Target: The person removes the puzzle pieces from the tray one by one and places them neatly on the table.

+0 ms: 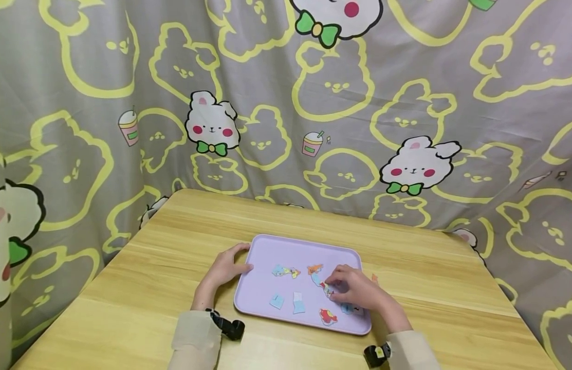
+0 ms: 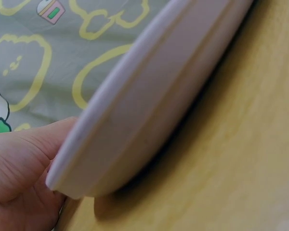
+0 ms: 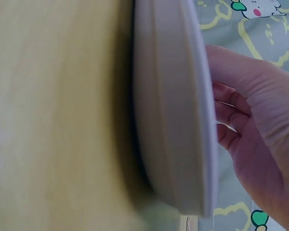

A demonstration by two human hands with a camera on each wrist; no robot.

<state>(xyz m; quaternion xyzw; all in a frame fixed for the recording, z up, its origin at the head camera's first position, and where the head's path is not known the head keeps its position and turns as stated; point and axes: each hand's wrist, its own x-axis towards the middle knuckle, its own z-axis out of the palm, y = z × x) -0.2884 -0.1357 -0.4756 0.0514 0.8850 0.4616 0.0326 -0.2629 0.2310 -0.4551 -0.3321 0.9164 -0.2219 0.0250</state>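
Wood table (image 1: 142, 293), printed curtain (image 1: 260, 77) behind. Tray (image 1: 267, 251) long axis L-R, R end nearer person — L hand (image 1: 224, 267) grips tray; R hand (image 1: 360, 291) at cut-out pcs (image 1: 317, 278) — can't tell if pinching.

Tray (image 1: 262, 257) on counter (image 1: 147, 288), curtain (image 1: 267, 77) behind. Cutout cluster (image 1: 280, 270) on tray's left half, two cutouts (image 1: 277, 301) (image 1: 298, 304) before it; front cutout (image 1: 328, 316) rightward. Left grip (image 1: 227, 265) at left rim; right grip (image 1: 357, 289) over right half.
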